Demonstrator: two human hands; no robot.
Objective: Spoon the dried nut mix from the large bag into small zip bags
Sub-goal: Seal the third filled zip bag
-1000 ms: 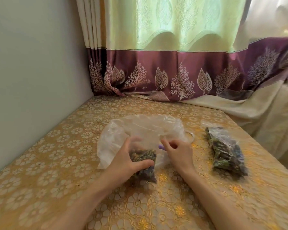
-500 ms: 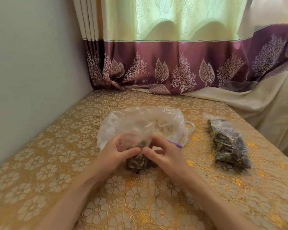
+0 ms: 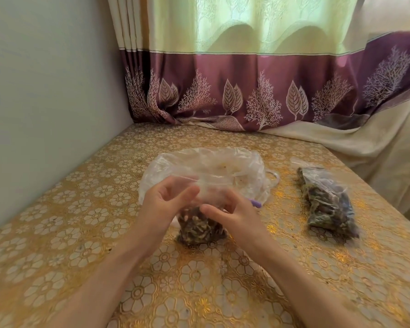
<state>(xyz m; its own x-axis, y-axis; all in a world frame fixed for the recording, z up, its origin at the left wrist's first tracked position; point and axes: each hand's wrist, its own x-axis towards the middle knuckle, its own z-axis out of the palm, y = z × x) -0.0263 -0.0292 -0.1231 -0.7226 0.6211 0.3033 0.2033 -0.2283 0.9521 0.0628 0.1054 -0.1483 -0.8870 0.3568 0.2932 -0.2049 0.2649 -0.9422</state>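
I see my two hands close together over the middle of the table, near its front edge. My left hand [image 3: 168,202] and my right hand [image 3: 230,214] both curl their fingers on the clear upper part of one small transparent zip bag [image 3: 200,227], which stands upright on the table between them. The left thumb and fingers pinch the plastic from the left side; the right fingers hold it from the right side. The picture is a little blurred here, so I cannot tell if the zip is closed.

The lower half of this small bag is filled with the dark dried nut mix [image 3: 199,230], brown and greenish pieces. Just behind it lies the large crumpled clear plastic bag [image 3: 213,171]; it looks almost empty, only some small crumbs inside. A small purple object [image 3: 326,204] shows at the right lower edge of the large bag, just beside my right hand; I cannot tell what it is.

Toward the right edge of the table lies a second small zip bag [image 3: 329,204], flat on its side, full of the same dark mix and well apart from my hands. So I count two small bags and one large bag.

The table has a golden flower-pattern cloth [image 3: 57,233]. The left edge meets a pale wall [image 3: 45,91], the far edge meets a curtain, green above and purple below [image 3: 246,79]. The left half of the table and the front are open.
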